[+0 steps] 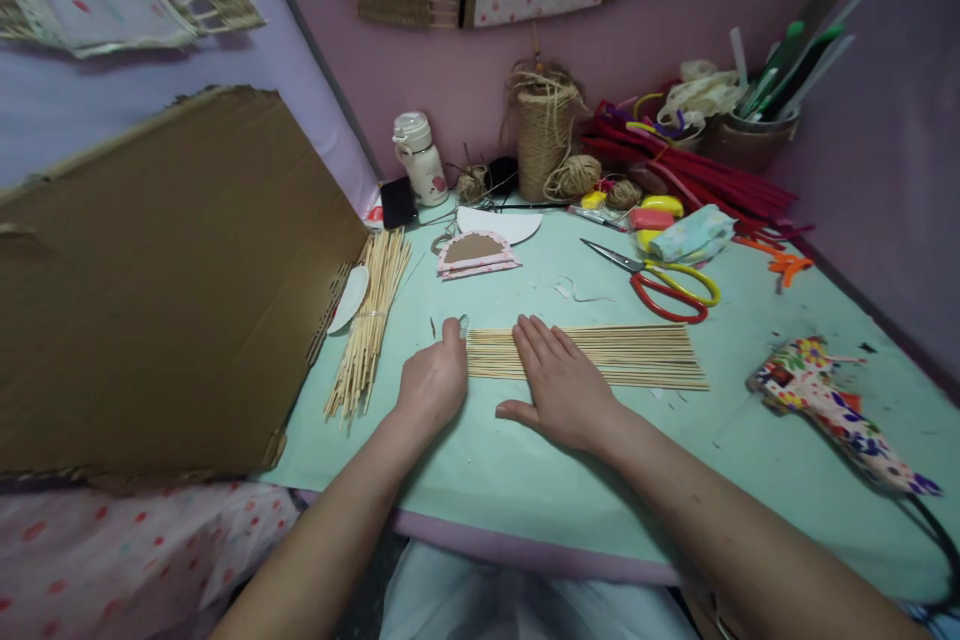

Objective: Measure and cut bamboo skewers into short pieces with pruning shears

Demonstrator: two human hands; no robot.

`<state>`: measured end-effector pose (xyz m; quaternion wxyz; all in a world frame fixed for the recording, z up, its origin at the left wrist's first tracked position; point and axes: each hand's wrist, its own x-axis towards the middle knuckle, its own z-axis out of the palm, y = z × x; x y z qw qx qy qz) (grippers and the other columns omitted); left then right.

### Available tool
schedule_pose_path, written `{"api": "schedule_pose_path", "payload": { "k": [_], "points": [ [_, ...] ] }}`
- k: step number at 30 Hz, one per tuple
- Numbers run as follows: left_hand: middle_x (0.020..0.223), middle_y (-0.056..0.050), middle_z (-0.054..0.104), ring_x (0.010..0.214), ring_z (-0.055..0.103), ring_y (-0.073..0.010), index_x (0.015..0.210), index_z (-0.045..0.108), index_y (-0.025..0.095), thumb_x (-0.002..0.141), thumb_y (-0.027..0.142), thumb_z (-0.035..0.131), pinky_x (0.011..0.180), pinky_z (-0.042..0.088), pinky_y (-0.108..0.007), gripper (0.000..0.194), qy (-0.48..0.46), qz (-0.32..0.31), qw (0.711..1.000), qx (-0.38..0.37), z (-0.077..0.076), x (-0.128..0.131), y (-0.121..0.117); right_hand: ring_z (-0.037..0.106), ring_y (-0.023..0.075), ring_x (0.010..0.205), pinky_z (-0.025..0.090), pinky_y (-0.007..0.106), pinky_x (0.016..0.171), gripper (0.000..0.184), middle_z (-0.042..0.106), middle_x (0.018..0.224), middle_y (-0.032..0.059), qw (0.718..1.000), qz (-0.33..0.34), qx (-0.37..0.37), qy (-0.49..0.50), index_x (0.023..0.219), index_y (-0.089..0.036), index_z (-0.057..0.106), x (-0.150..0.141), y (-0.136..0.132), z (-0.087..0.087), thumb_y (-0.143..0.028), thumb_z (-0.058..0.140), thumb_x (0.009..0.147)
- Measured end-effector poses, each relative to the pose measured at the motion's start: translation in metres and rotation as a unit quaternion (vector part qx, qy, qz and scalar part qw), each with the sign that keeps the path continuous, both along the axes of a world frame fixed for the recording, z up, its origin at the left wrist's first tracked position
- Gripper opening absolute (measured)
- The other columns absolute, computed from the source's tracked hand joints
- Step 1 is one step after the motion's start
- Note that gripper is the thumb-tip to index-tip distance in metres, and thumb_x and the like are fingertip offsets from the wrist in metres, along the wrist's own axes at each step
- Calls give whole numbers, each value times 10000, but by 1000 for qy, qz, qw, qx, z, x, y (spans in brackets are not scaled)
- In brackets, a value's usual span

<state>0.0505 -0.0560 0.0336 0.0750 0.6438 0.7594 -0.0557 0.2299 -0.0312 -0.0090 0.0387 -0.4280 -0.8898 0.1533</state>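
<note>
A flat row of thin bamboo sticks lies side by side on the pale green table. My right hand rests flat on the left part of the row, fingers stretched out and together. My left hand sits at the row's left end, fingers curled into a loose fist against the stick tips. I cannot see anything inside it.
A loose bundle of sticks lies left, beside a big cardboard sheet. Scissors, a floral glue gun, twine rolls, a half-round cardboard piece, a small bottle and red pipe cleaners crowd the back.
</note>
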Motion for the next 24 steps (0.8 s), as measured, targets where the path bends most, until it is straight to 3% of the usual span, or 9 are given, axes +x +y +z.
{"api": "schedule_pose_path", "payload": {
  "k": [15,20,24],
  "points": [
    [776,-116,695,747,681,-310,1187,409,173,970,315,212,635,429,-348,326,-49,10,999,12,1,-7,2,92,305,1471,128,471,1191,997,138,1580,187,1000,-2,-12,7,1494,-12,241,1,1,3,-749,321,827],
    [752,-89,678,740,673,-280,1167,466,179,940,350,313,636,430,-324,323,-112,100,982,117,-3,-31,3,81,296,1474,128,461,1190,1025,129,1582,181,1000,-1,-18,12,1503,-18,209,2,0,7,-772,316,816],
    [603,2,594,587,609,-215,1103,519,185,891,407,410,571,407,-283,326,-217,127,953,168,-7,-48,9,62,289,1477,108,444,1193,1050,93,1589,168,1000,0,-16,18,1505,-17,200,3,1,4,-797,287,806]
  ]
}}
